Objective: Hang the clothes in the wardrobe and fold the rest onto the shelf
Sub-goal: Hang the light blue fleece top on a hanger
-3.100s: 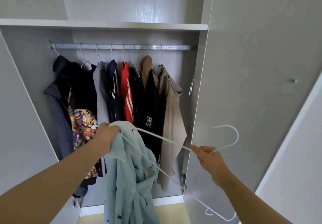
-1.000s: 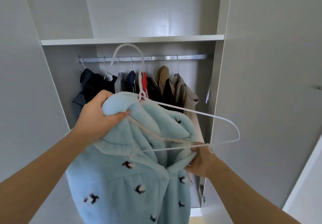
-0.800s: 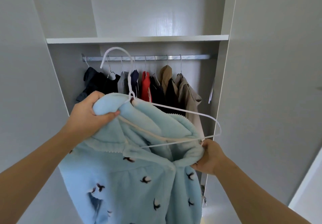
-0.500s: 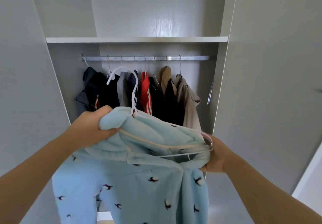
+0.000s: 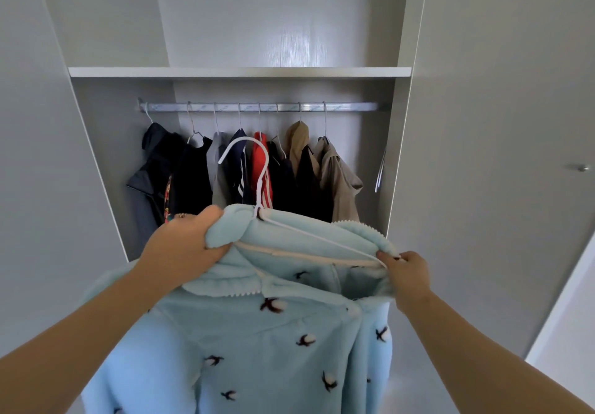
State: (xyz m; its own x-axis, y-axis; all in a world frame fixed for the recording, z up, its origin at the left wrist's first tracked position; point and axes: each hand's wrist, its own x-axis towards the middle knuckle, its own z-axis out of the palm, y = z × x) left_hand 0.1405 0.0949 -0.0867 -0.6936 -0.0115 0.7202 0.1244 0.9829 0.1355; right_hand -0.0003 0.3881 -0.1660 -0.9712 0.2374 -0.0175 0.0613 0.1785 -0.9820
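right end of the white hanger (image 5: 259, 210) has gone out of sight since half a second back, tucked into the shoulder of the light blue fleece coat (image 5: 273, 333), and the right grip (image 5: 407, 272) has come up from under the cloth to the collar edge. it now pinches the fleece there between thumb and fingertips, right at the wire's end. the left grip (image 5: 190, 246) is curled tight round the other shoulder, bunching the collar over the hanger's hidden arm. the coat is up in front of the open wardrobe, held in the air between both grips, short of the rail (image 5: 347, 106) and well below it. its hook stands free in front of the hung clothes (image 5: 289, 181), open end to the left.

so the dressing looks nearly done and the hang-up is to come. what can go wrong? first, that left shoulder: it is a wad, and i cannot tell whether the wire sits properly inside it. let go too soon and the thick fleece could slide off a thin wire and drop. second, the hook: it is thin and free to turn, so a twist on the way up could miss the rail. third, the rail is crowded at the left and middle, with bare rail to the right of the beige jacket (image 5: 338, 181). aim into the pack and the neighbours get knocked.
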